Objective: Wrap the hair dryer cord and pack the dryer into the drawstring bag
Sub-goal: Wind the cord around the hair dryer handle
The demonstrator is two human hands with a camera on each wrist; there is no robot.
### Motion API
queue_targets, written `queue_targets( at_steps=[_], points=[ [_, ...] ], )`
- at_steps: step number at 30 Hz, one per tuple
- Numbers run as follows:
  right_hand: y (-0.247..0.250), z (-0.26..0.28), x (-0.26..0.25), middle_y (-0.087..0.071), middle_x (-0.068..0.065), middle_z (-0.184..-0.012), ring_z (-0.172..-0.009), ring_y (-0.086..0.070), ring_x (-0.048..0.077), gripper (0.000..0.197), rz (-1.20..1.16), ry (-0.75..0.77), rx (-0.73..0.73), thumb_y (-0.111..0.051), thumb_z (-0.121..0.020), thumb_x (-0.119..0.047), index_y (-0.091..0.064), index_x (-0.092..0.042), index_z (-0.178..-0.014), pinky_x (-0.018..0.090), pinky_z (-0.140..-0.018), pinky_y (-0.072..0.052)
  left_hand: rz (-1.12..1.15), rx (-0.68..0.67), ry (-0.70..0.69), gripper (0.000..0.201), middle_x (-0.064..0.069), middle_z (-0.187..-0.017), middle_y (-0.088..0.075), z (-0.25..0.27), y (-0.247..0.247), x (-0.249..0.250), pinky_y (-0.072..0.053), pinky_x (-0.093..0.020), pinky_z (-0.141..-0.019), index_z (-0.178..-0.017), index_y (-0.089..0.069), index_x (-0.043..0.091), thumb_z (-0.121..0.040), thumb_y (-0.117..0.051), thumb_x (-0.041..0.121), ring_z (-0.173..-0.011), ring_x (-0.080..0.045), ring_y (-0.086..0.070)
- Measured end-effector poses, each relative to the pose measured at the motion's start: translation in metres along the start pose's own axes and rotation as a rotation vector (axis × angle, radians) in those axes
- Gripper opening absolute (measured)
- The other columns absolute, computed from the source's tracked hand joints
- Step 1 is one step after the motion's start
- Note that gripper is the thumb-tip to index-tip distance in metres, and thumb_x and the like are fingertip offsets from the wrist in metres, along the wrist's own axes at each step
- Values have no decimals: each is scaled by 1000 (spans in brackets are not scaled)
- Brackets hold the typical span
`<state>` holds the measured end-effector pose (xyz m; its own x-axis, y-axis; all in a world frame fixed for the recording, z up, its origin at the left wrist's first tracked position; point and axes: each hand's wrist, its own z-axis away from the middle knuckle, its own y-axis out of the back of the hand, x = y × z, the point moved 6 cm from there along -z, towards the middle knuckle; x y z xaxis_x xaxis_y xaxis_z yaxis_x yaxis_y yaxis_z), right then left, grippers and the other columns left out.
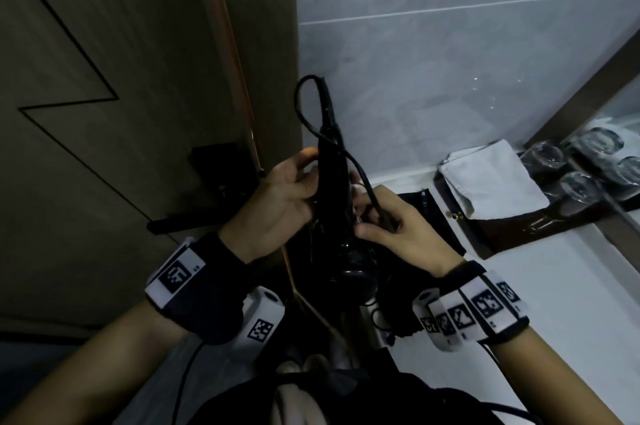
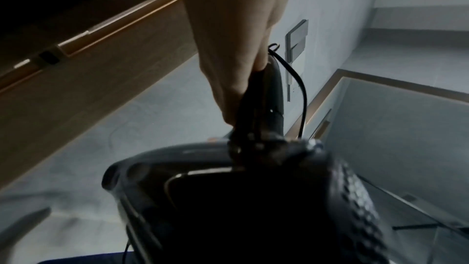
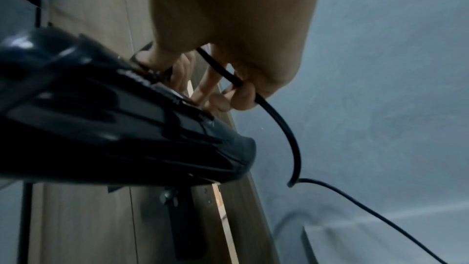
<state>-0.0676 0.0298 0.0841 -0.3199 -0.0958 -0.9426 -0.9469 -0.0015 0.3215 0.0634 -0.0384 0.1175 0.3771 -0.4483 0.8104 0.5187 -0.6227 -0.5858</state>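
Observation:
I hold the black hair dryer point(image 1: 334, 196) upright between both hands, handle pointing away and round body point(image 2: 253, 198) toward me. My left hand point(image 1: 301, 182) grips the handle from the left. To the right of the handle, my right hand point(image 1: 377, 222) pinches the black cord point(image 3: 279, 119) between thumb and fingers. The cord point(image 1: 303, 106) makes a loop above the handle's end. A flat black bag point(image 1: 433, 216) lies on the counter just beyond my right hand, partly hidden by it.
A wooden door point(image 1: 104, 113) with a black handle point(image 1: 214, 165) stands close on the left. A brown tray point(image 1: 502, 230) on the white counter point(image 1: 554, 303) holds a folded white cloth point(image 1: 491, 178) and several glasses point(image 1: 547, 158). A tiled wall lies ahead.

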Motion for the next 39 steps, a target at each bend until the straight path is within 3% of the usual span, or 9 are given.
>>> queue_targets(
  at_steps=[2,7,12,18,22,27,31,35,39],
  points=[
    [-9,-3,-13,-51,23,-109,-105,-52,29,38,11,-4,-82,-74,-70,-26,-64,-13,-104,38,-96,-40,40,17,21,33,-11,-100,-65,0,-3,-1,-56,-33,-85,-113,-49,2,-81,-46,6,-94,-21,-65],
    [-21,-7,-28,-56,4,-100,-101,-56,15,31,-13,-11,-124,-81,-67,-7,-70,-35,-75,27,-86,-45,26,-60,64,33,-8,-102,-71,5,-11,0,-56,-32,-85,-113,-55,3,-82,-48,10,-97,-18,-67],
    [-28,-8,-22,-56,21,-112,-105,-55,38,34,-16,-22,8,-83,-65,-12,-71,3,-94,55,-93,-43,-189,9,71,29,-10,-120,-65,7,-5,-4,-51,-38,-95,-121,-52,5,-94,-42,10,-112,-24,-61],
    [-17,-5,-7,-61,9,-80,-69,-61,11,44,-5,-81,298,-84,-46,-41,-71,-2,-63,24,-61,-47,-766,193,-5,32,4,-112,-64,21,20,-9,-46,-22,-92,-113,-53,28,-92,-50,3,-105,1,-59],
    [-5,-4,-4,-61,4,-71,-59,-58,2,35,-58,-136,450,-82,-47,-46,-69,-14,-53,11,-55,-42,-977,103,81,56,21,-125,-45,47,24,-32,-37,1,-84,-117,-39,51,-71,-70,45,-111,15,-44],
    [-3,-8,-14,-57,-7,-59,-52,-55,-3,29,11,-110,510,-88,-54,-35,-62,-24,-45,8,-49,-38,-940,351,-23,83,16,-123,-48,45,30,-33,-44,-11,-82,-124,-40,36,-56,-88,31,-112,3,-48],
    [6,-11,-18,-71,5,-72,-70,-68,18,23,-17,-132,474,-82,-64,-35,-74,-15,-73,35,-64,-51,-647,460,-86,64,22,-105,-64,46,38,-32,-52,-17,-77,-105,-55,47,-48,-84,42,-101,2,-60],
    [-3,-8,-31,-57,-16,-86,-78,-56,-8,43,200,-20,66,-51,-85,-45,-59,-23,-122,7,-72,-38,-325,528,-133,45,14,-103,-70,45,51,-27,-54,-24,-76,-99,-66,44,-56,-78,43,-98,-8,-67],
    [6,-1,-35,-48,-13,-65,-54,-48,-1,37,199,12,-98,-35,-93,-43,-51,-36,-125,8,-57,-36,-143,570,-67,36,5,-100,-73,43,61,-27,-56,-27,-66,-102,-70,31,-69,-69,46,-95,-16,-69]
  ],
)
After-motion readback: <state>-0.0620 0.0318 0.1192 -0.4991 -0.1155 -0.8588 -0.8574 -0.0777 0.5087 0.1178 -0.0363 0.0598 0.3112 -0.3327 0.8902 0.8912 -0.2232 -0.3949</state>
